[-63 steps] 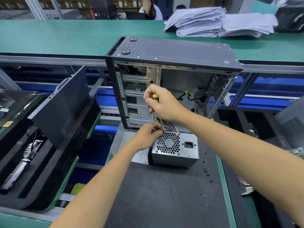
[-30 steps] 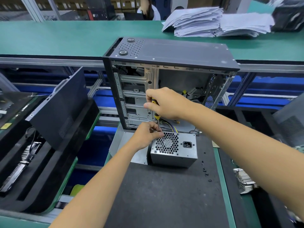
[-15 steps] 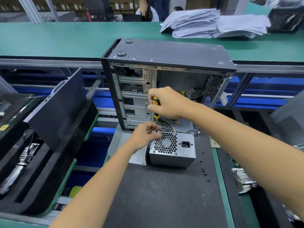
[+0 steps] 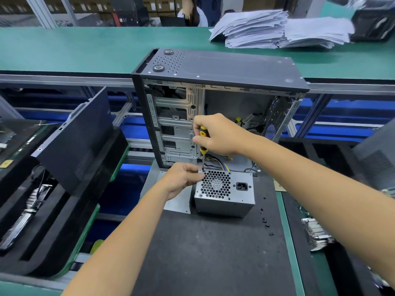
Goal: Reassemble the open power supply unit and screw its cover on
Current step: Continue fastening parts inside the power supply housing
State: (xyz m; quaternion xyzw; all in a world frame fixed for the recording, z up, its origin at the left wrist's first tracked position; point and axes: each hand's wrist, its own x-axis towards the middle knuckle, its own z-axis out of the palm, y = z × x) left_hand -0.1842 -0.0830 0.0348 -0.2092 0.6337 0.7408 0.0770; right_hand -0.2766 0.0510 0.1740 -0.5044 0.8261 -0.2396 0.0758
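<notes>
A grey metal power supply unit [image 4: 224, 194] stands on the black mat [image 4: 213, 253], its honeycomb fan grille and power socket facing up. My right hand [image 4: 218, 135] grips a yellow-and-black screwdriver [image 4: 202, 138] held upright, its tip at the unit's top far-left corner. My left hand [image 4: 181, 178] holds that same corner, fingers curled over the edge beside the tip. Coloured wires [image 4: 222, 165] run from the unit into the case behind.
An open black computer case [image 4: 224, 67] stands right behind the unit. Several small black screws [image 4: 265, 221] lie on the mat to the right. A black side panel [image 4: 79, 142] leans on foam trays at left. A finned metal part [image 4: 316, 233] lies at right. Paper stacks [image 4: 277, 28] lie on the far bench.
My right hand has turned slightly on the screwdriver while its tip stays at the same corner. My left hand has kept its hold on the unit.
</notes>
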